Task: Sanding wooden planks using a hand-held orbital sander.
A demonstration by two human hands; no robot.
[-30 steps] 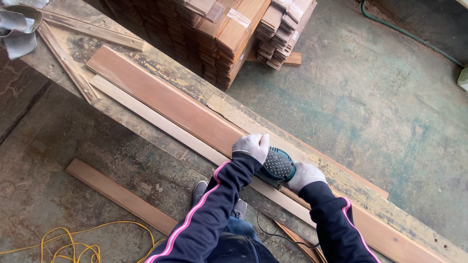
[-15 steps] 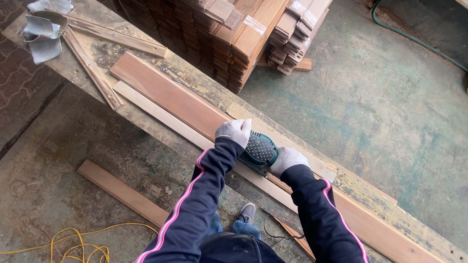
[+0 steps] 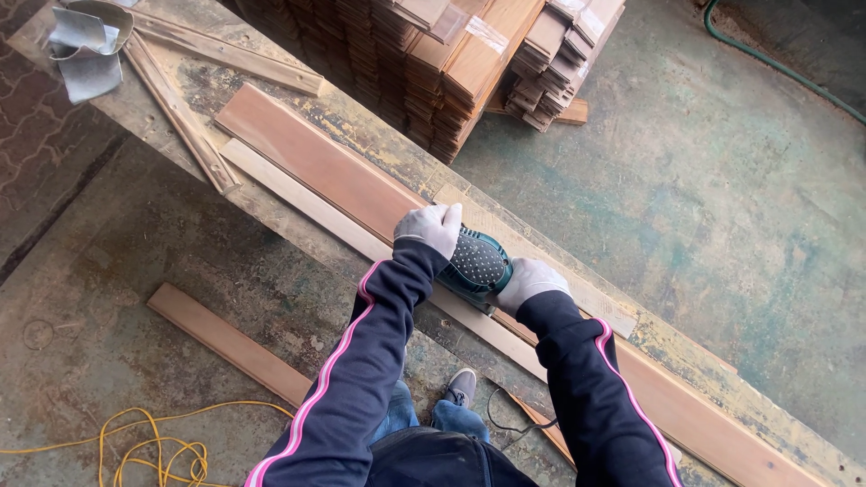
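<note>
left hand [image 3: 430,227]: gloved, grips front of green sander [image 3: 475,264]
right hand [image 3: 529,282]: gloved, grips its rear
sander: on reddish plank [image 3: 311,167]
plank: lies along desk [image 3: 361,122]

Two bundles of stacked wooden slats [image 3: 469,63] stand on the floor beyond the worktop [image 3: 379,149], and they are the only packaged goods in view. Clear tape strips [image 3: 490,33] bind the brown bundles across their tops. No labels, signs or screens show.

a teal handheld power sander with a black dotted grip top [image 3: 476,264] sits flat on a long reddish-brown wooden board [image 3: 311,162] that lies lengthwise and slantwise along the worktop, just beside a paler narrow wooden strip [image 3: 298,200].
</note>
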